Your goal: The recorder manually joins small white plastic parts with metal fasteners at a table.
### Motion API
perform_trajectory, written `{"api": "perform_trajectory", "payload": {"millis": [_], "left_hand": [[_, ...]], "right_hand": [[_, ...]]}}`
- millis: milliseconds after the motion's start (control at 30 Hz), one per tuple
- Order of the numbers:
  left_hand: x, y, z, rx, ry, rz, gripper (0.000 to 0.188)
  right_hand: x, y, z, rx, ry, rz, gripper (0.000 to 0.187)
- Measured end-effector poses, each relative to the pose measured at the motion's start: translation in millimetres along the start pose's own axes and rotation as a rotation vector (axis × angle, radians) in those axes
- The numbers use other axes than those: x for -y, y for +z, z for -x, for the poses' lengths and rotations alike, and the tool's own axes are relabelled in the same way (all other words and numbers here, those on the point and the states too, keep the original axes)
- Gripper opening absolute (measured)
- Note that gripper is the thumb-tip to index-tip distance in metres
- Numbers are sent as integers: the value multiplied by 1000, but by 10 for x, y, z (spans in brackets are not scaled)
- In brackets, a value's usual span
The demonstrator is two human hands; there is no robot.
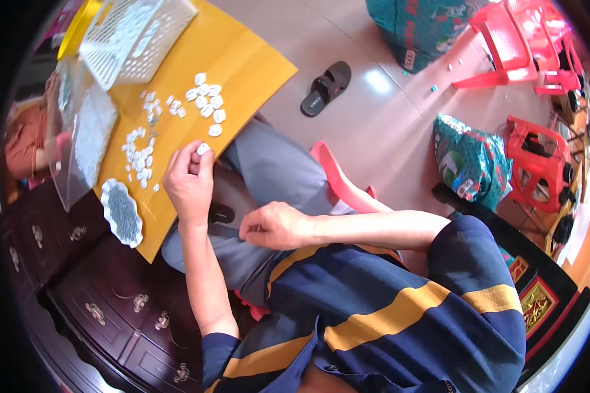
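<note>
My left hand (190,180) is at the table's near edge, thumb and fingers pinching a small white plastic piece (204,149). In front of my lap, my right hand (278,226) is closed with its fingers curled; whatever may be inside them is hidden. Just beyond the left hand lies a loose group of similar rounded white pieces (204,101). Left of it are smaller white parts (137,154) scattered in a heap, with some thin grey metal bits (153,122) among them. A white scalloped dish (136,237) holds many tiny grey metal parts.
A white perforated basket (105,69) with pale pieces stands on the yellow table (262,62). Beside it is a clear bag (92,147) of white parts. Dark drawers (105,288) adjoin the table. On the floor are a sandal (326,88), teal bags (472,157) and red stools (537,150).
</note>
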State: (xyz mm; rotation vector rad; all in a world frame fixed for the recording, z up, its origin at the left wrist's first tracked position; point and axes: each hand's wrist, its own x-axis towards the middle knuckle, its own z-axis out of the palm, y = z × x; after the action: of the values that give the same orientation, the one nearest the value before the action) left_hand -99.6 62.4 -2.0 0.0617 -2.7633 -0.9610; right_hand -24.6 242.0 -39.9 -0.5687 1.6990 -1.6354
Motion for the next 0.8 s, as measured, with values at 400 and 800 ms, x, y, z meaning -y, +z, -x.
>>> {"api": "perform_trajectory", "payload": {"millis": [400,800], "left_hand": [[10,403,-276,-41,-110,56,17],[-61,576,-516,-104,-114,81,23]], "right_hand": [[59,74,155,97,-220,550,17],[74,18,88,124,-179,572,12]]}}
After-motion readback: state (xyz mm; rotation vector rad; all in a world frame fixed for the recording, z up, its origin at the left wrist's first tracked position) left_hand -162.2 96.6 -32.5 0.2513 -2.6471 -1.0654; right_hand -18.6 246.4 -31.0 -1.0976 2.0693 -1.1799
